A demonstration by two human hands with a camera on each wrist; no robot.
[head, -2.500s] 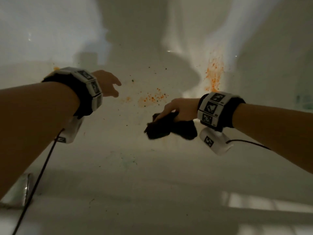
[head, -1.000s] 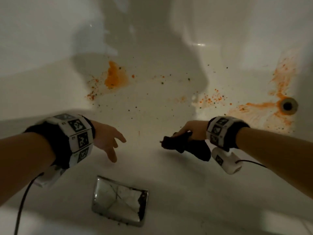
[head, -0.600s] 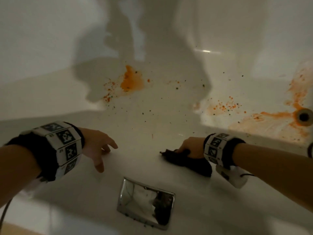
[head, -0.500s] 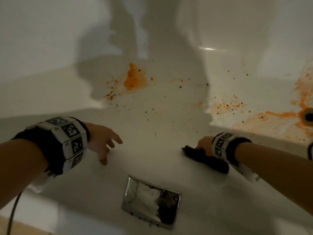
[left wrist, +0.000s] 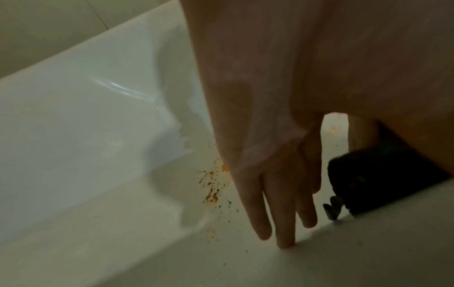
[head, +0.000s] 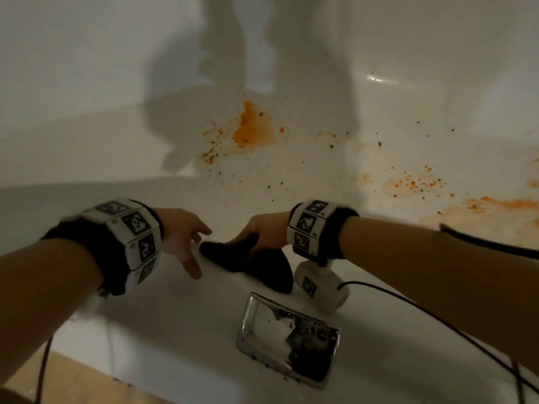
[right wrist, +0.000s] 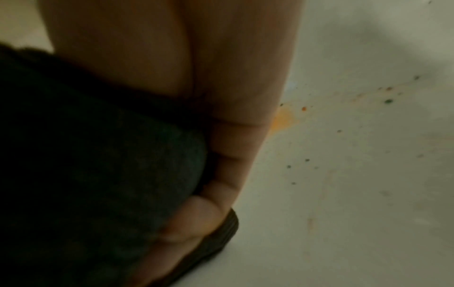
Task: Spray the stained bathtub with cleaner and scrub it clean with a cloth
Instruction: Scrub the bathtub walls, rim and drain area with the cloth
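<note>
Here the white bathtub (head: 291, 176) fills the head view, glossy and pale, with shadows of the arms thrown on its far wall. Its floor is dirty. A thick orange blot (head: 252, 128) sits near the far side, ringed with small orange splashes and tiny green and dark specks that scatter toward the near wall. More orange smears (head: 414, 182) lie to the right, and a broader washed-out orange streak runs along the right edge of the view.

The right hand (head: 264, 231) grips a dark cloth (head: 253, 263), fingers curled round it. The cloth is bunched into a thick wad and lies against the near inner wall of the tub, below the stained floor. In the right wrist view the cloth (right wrist: 98, 155) looks dark grey-green with a ribbed edge showing under the fingers (right wrist: 196, 217); the wall beside it carries a few faint orange and dark spots.

The left hand (head: 182, 240) holds nothing. Its fingers are spread and loosely straight, pointing down at the tub wall just beside the left end of the cloth. In the left wrist view the fingertips (left wrist: 285, 242) reach the tub surface, though whether they press on it cannot be told.

A shiny metal plate (head: 287, 339) is set in the near wall below the cloth. Both wrists wear bands with black-and-white square markers, and dark cables trail from them.
</note>
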